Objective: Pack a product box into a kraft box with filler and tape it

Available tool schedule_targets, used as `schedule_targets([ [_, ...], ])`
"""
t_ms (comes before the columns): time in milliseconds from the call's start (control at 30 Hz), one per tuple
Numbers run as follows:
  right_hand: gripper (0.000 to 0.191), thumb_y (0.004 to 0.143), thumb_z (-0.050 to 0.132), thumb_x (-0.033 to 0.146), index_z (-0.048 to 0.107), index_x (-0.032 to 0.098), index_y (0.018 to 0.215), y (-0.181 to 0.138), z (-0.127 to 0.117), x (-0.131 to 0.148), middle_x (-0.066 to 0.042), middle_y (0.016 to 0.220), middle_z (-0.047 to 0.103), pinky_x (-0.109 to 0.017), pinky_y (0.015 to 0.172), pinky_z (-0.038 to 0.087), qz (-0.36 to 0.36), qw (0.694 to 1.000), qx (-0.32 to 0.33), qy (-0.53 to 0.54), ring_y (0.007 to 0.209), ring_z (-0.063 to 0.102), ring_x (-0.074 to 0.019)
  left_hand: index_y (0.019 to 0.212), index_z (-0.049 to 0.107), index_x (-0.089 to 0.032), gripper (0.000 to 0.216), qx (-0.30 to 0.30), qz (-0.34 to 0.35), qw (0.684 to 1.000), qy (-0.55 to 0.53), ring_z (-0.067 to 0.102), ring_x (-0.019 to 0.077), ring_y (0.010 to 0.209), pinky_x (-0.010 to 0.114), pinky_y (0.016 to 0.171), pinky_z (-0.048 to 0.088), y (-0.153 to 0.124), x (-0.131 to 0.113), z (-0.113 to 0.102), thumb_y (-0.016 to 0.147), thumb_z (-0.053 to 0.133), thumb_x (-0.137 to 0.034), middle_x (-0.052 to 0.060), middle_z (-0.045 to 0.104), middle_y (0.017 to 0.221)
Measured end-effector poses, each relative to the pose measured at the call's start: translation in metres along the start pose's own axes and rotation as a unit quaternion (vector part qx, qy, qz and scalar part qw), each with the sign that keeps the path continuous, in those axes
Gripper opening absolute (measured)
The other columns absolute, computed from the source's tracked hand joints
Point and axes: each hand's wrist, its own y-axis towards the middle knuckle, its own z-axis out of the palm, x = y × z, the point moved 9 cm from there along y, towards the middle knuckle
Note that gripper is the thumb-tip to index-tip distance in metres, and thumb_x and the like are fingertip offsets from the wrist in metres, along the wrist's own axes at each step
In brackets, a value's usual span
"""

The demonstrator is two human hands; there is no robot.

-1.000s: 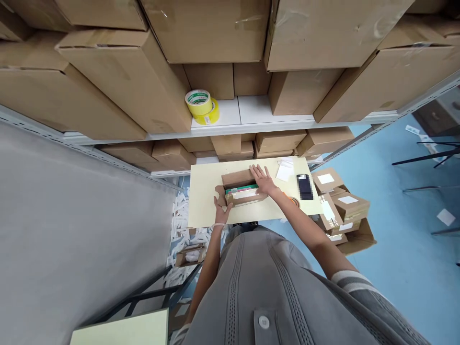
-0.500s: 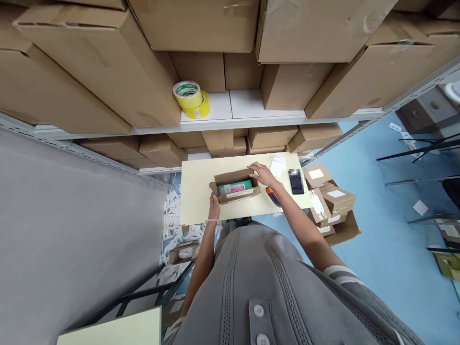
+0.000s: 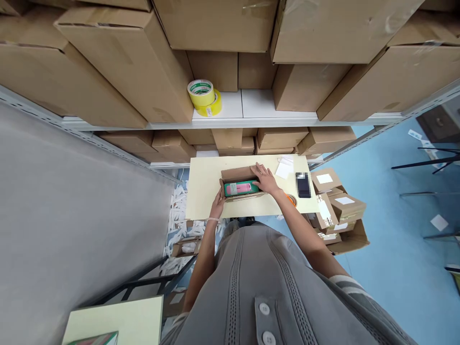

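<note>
Front flap (image 3: 244, 197) lowered, left hand (image 3: 217, 204), right hand (image 3: 264, 178) on one box (image 3: 239, 175).

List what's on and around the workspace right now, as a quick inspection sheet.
Surface: pale yellow board.
Job's things: cardboard box holding a green-and-pink package.
Clutter: white papers, dark phone, orange item on the board.
Hands: left hand at the box's near left corner; right hand spread over the box's right end.
Cables: nothing seen.
Surroundings: shelved cardboard boxes, yellow tape rolls, stacked parcels, paper shreds, blue floor.
</note>
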Motion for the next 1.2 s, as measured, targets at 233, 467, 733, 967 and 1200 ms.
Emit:
schedule_targets([
  [233, 0.072, 0.092, 0.053, 0.032, 0.020, 0.029, 0.156, -0.001, -0.008, 0.001, -0.008, 0.159, 0.029, -0.053, 0.119, 0.018, -0.009, 1.000, -0.013, -0.005, 0.148, 0.021, -0.0290, 0.131, 0.058, -0.027, 0.058, 0.094, 0.032, 0.983, 0.153, 0.017, 0.0302, 0.149, 0.055, 0.121, 0.010, -0.023, -0.021, 0.012, 0.089, 0.045, -0.063, 0.004, 0.025, 0.161],
  [467, 0.060, 0.095, 0.047, 0.036, 0.032, 0.021, 0.152, -0.024, -0.011, 0.008, -0.012, 0.150, 0.043, -0.054, 0.119, 0.014, -0.014, 0.999, -0.028, -0.009, 0.147, 0.023, -0.0308, 0.112, 0.066, -0.021, 0.041, 0.004, 0.050, 0.981, 0.185, 0.045, 0.0286, 0.135, 0.051, 0.117, 0.027, -0.010, -0.025, 0.005, 0.095, 0.040, -0.048, 0.011, 0.048, 0.147],
  [733, 0.047, 0.099, 0.039, 0.035, 0.044, 0.023, 0.144, -0.058, 0.024, 0.008, -0.010, 0.143, 0.050, -0.058, 0.119, 0.013, 0.004, 1.000, -0.015, 0.007, 0.145, 0.029, -0.0285, 0.122, 0.053, -0.020, 0.042, -0.105, 0.005, 0.989, 0.103, 0.065, 0.0229, 0.101, 0.040, 0.091, 0.051, 0.008, -0.019, -0.009, 0.084, 0.061, -0.036, 0.009, 0.062, 0.118],
  [967, 0.048, 0.094, 0.040, 0.017, 0.049, 0.021, 0.142, -0.052, 0.020, 0.001, -0.014, 0.140, 0.050, -0.049, 0.116, 0.026, 0.026, 0.995, -0.090, 0.021, 0.133, 0.043, -0.0257, 0.138, 0.042, -0.022, 0.057, -0.087, -0.018, 0.988, 0.124, 0.063, 0.0212, 0.103, 0.038, 0.092, 0.051, 0.011, -0.020, -0.007, 0.083, 0.059, -0.028, 0.009, 0.059, 0.118],
  [1200, 0.045, 0.095, 0.041, 0.020, 0.051, 0.020, 0.139, -0.058, 0.030, 0.002, -0.013, 0.149, 0.041, -0.047, 0.117, 0.025, 0.046, 0.994, -0.097, 0.004, 0.139, 0.034, -0.0267, 0.144, 0.044, -0.018, 0.054, -0.068, 0.106, 0.959, 0.255, 0.030, 0.0297, 0.144, 0.053, 0.119, 0.019, -0.003, -0.063, 0.022, 0.091, 0.039, -0.019, 0.015, 0.035, 0.153],
])
